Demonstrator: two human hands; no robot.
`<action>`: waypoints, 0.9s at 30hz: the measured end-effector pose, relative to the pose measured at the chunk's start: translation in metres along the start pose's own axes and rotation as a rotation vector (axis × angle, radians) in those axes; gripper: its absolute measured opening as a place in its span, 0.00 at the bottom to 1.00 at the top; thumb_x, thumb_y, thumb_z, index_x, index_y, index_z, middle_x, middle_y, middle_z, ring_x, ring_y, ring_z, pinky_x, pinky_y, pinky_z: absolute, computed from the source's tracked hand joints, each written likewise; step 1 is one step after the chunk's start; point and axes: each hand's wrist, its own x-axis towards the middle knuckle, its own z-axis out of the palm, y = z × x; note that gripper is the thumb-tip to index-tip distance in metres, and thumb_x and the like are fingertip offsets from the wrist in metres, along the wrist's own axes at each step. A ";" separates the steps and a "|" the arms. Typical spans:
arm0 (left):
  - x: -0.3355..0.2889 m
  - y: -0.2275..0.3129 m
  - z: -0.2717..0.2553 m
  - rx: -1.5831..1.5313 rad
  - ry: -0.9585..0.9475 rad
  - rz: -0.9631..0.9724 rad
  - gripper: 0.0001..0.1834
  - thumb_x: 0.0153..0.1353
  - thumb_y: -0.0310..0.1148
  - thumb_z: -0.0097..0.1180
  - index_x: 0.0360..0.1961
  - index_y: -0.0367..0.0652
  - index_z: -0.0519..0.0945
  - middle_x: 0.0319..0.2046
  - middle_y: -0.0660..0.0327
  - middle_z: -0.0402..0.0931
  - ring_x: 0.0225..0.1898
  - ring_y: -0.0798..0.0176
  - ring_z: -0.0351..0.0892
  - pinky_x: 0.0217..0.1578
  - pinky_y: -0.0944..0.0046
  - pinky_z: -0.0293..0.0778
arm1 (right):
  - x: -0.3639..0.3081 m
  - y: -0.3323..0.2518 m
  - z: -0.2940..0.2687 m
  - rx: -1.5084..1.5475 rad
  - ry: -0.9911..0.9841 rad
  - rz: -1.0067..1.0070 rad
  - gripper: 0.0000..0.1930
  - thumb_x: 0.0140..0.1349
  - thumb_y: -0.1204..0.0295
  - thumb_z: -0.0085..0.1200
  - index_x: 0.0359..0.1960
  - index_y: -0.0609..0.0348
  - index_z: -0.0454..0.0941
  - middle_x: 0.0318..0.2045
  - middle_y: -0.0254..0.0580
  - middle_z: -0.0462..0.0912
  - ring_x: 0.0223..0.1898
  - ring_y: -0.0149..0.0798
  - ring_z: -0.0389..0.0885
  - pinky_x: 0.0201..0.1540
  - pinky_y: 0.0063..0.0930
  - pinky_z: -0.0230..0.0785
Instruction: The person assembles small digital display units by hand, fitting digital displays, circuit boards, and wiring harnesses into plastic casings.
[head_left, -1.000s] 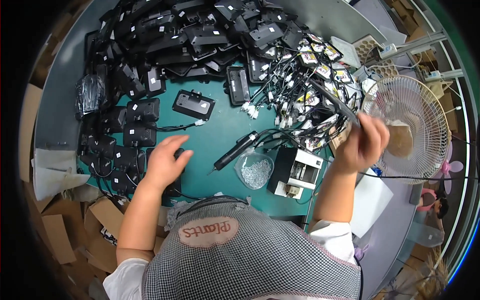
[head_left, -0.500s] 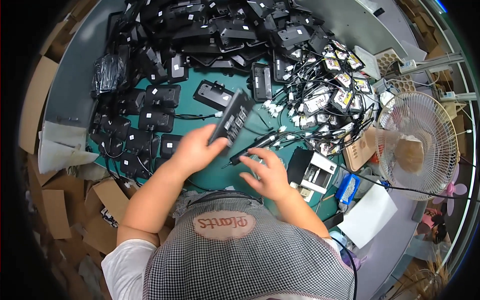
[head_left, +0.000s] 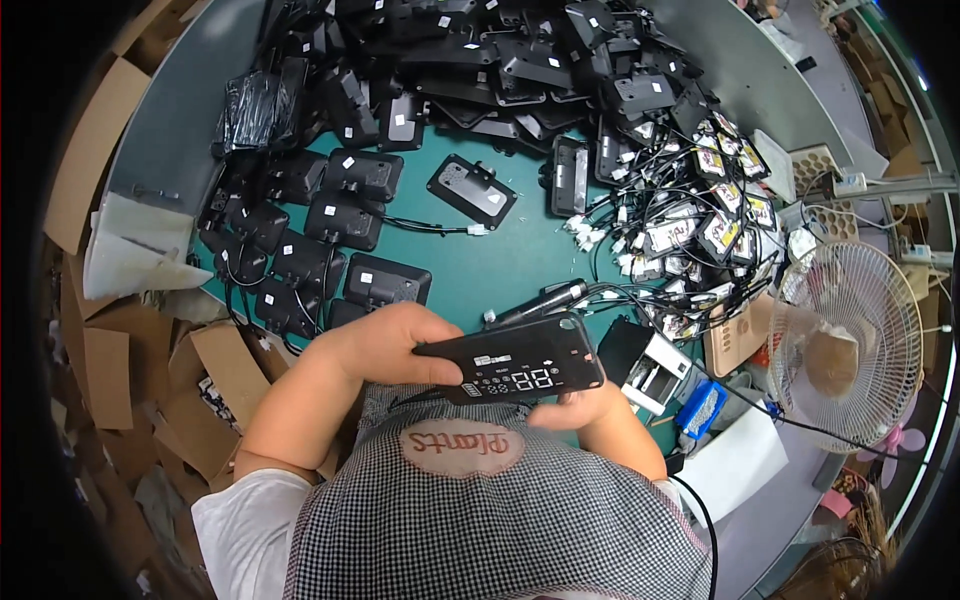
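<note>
Green-topped work table with a grey rim. Directly on it: a big heap of black plastic housings along the far side, rows of black units at left, one single housing, a tangle of wired modules at right, an electric screwdriver, a black-and-white box.

Held panel: flat black glossy plastic display panel
Worktop: smooth matt teal table mat
Fan: white wire-metal fan guard
Boxes: brown rough cardboard flaps
</note>
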 end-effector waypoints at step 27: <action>0.126 -0.179 -0.075 1.150 0.323 0.152 0.16 0.49 0.36 0.61 0.40 0.49 0.75 0.54 0.55 0.72 0.58 0.51 0.69 0.61 0.48 0.62 | 0.022 0.014 -0.022 0.386 0.591 0.206 0.26 0.59 0.73 0.57 0.56 0.72 0.64 0.41 0.54 0.79 0.31 0.40 0.81 0.27 0.31 0.76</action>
